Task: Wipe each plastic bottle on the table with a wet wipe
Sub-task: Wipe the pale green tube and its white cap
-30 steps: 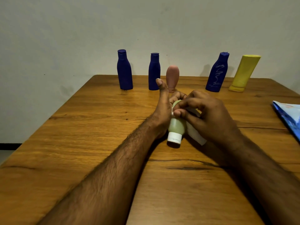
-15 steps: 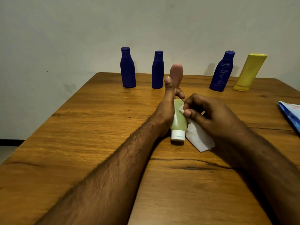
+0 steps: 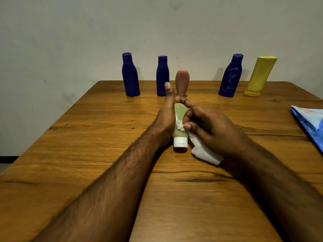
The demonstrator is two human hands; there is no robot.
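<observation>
A small pale-green plastic tube bottle with a white cap [image 3: 180, 124] is held just above the wooden surface [image 3: 97, 130], cap pointing toward the person, near the middle of the surface. The left hand [image 3: 167, 119] cradles it from the left side, thumb raised and fingers [image 3: 186, 102] curled round behind its far end, so this hand is closed on the bottle. The right hand [image 3: 209, 130] presses a crumpled white wet wipe [image 3: 201, 149] against the bottle's right flank, its fingers pinched narrow on the cloth, the loose tail of the wipe hanging down toward the surface. The step in hand looks like the wiping of this green bottle, along its body. Along the far edge stand five more: a tall dark-blue plastic bottle [image 3: 130, 75], a second, slimmer dark-blue bottle [image 3: 162, 76], a pink rounded bottle standing on its cap [image 3: 182, 81], a dark-blue bottle with pale script on it [image 3: 230, 77] and a yellow tube bottle leaning on its cap [image 3: 260, 75]. A blue printed packet [image 3: 311, 123] lies at the right edge. The next move probably calls for turning the green bottle in the left hand so the wipe reaches its hidden side and cap, then setting it down and taking another from the row.
</observation>
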